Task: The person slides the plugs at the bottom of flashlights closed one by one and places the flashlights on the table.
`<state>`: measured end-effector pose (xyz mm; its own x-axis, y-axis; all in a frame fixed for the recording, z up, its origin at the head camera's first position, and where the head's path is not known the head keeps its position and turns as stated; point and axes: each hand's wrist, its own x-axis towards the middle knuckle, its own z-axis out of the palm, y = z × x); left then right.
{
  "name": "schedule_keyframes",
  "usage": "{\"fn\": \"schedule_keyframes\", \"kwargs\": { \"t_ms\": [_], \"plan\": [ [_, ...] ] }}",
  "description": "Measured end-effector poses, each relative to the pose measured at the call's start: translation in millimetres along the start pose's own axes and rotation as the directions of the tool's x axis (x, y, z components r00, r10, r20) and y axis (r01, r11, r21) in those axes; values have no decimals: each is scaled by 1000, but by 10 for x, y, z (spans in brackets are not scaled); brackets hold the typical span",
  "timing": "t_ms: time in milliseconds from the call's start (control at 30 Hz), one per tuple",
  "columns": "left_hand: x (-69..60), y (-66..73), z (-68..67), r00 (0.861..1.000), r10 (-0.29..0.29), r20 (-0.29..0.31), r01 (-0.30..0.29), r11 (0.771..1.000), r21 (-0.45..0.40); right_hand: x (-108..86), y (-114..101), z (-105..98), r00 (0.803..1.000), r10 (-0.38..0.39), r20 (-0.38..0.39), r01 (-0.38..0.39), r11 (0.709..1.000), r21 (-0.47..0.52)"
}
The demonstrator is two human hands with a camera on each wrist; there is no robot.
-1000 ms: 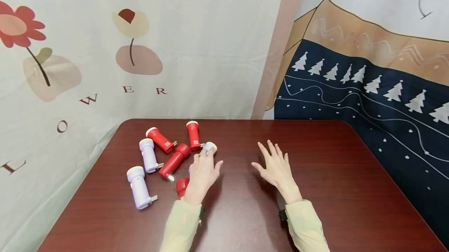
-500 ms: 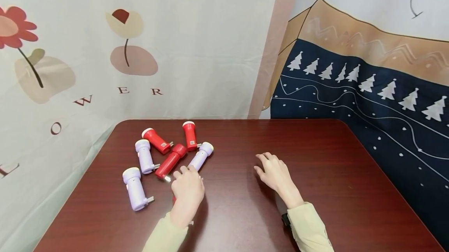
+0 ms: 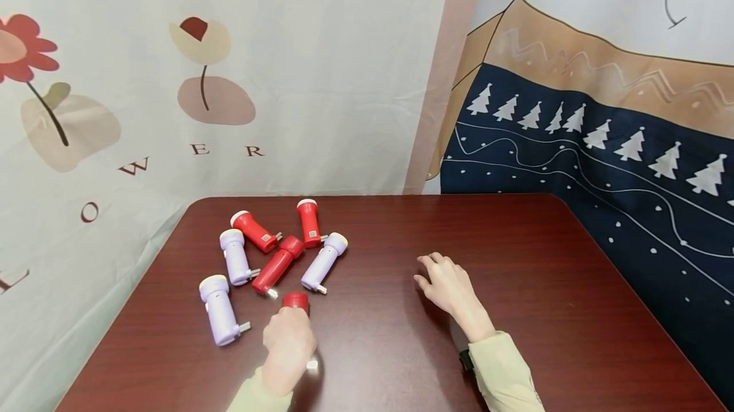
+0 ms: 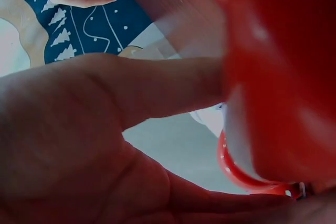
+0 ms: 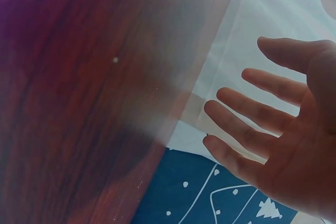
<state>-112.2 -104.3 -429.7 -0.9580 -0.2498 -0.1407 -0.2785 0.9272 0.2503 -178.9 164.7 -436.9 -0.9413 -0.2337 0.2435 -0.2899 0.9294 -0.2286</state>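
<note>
My left hand (image 3: 289,345) grips a red flashlight (image 3: 295,300) near the front of the table, covering most of its body. The flashlight's head shows beyond the knuckles, and a metal plug shows beside the wrist. In the left wrist view, the thumb of the left hand (image 4: 79,145) presses against the large red flashlight (image 4: 283,77), with fingers passing beneath it. Over the table's middle right, my right hand (image 3: 450,288) holds nothing. The right wrist view shows this right hand (image 5: 262,124) with fingers spread and slightly bent.
Lavender flashlights (image 3: 220,310), (image 3: 235,259) and another lavender flashlight (image 3: 323,262) lie on the brown table (image 3: 516,246). Among them are red flashlights (image 3: 278,265), (image 3: 254,231) and a farther red flashlight (image 3: 309,224). Printed curtains (image 3: 344,81) hang behind the table.
My left hand has left the nearest right-hand lavender flashlight, come back toward me and taken hold of the front red flashlight. The right hand's fingers have relaxed and drawn back slightly.
</note>
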Motion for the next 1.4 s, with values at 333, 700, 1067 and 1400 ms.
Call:
{"fn": "schedule_keyframes", "kwargs": {
  "t_ms": [333,700,1067,1400],
  "plan": [
    [-45,55,-200,998,56,16,-56,998,-17,-34,18,1,1000,-1,-25,1,1000,18],
    [-24,131,-360,986,161,-45,-164,983,-87,-35,-20,-16,996,-26,-82,32,997,67],
    [215,516,-358,949,229,-216,-277,934,-224,-28,-111,-57,969,-128,-212,154,982,111],
    [411,768,-217,906,209,-367,-348,863,-366,-23,-227,-124,947,-200,-251,245,955,164]
  ]
}}
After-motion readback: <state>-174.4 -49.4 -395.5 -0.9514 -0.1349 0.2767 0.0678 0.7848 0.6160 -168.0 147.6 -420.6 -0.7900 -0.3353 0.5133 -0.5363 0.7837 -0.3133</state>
